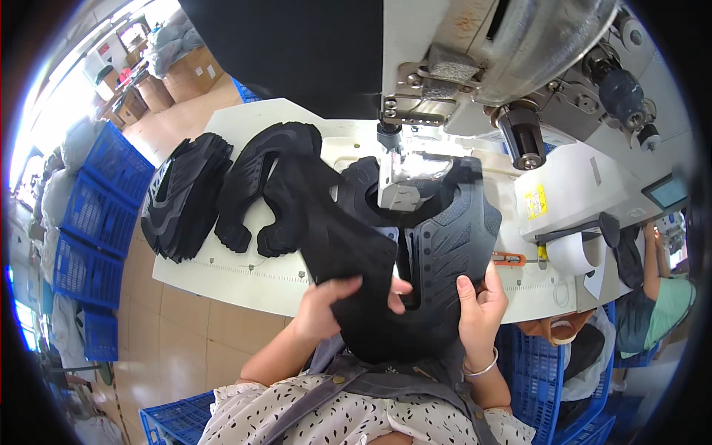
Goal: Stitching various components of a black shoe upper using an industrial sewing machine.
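Observation:
A black shoe upper [454, 248] with a moulded grey-black pattern and a row of eyelet holes lies under the needle area of a sewing machine [402, 194]. Its smooth black side [343, 241] is folded up toward the left. My left hand [320, 308] grips that side, thumb in front, with fingertips showing through the upper's opening. On the right edge, my right hand [480, 308] pinches the upper between thumb and fingers. The stitching point is hidden behind the machine's metal parts.
Left on the white table [215, 269] are a stack of black uppers [189, 196] and another black pile [278, 141]. An orange-handled tool [509, 259] lies at right. Blue crates [93, 215] stand left; another person [667, 308] sits at far right.

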`<state>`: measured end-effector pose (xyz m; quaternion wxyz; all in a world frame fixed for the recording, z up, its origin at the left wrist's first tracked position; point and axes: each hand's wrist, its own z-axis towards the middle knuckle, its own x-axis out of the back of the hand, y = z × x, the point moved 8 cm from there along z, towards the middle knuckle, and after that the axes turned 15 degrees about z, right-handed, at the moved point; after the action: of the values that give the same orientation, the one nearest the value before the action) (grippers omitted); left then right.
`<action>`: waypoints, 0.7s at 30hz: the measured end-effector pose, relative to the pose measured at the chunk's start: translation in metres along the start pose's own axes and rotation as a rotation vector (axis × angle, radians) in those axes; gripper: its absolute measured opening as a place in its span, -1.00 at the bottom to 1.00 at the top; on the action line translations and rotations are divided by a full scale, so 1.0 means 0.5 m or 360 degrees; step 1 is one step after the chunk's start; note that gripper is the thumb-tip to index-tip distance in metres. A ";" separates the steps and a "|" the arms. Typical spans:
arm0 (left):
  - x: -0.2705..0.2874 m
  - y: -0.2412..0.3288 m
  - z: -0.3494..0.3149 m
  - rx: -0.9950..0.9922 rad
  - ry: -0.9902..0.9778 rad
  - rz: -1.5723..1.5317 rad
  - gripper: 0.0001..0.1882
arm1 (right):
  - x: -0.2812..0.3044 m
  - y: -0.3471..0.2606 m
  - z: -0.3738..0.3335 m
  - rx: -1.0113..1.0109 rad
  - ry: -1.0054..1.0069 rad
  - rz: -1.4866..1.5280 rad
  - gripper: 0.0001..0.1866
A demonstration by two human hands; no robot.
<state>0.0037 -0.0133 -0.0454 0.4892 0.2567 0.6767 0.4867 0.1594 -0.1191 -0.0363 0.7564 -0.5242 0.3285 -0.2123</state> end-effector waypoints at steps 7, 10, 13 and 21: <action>0.030 -0.041 0.028 0.0205 0.0084 -0.0786 -0.42 | -0.052 -0.056 -0.003 0.0660 -0.0259 -0.1141 -0.55; 0.020 -0.033 0.029 0.0223 -0.0003 -0.0892 -0.43 | -0.066 -0.067 0.001 0.0719 -0.0282 -0.1421 -0.60; 0.024 -0.041 0.027 0.0264 0.0019 -0.0820 -0.43 | -0.073 -0.057 -0.005 0.0718 -0.0294 -0.1441 -0.55; -0.033 0.060 0.035 0.0177 -0.0074 -0.0586 -0.37 | -0.031 -0.033 0.032 -0.0096 0.0072 0.0711 -0.60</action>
<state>0.0225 -0.0080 -0.0121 0.5704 0.1664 0.7267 0.3448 0.1605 -0.1045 -0.0129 0.7610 -0.4559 0.4596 -0.0412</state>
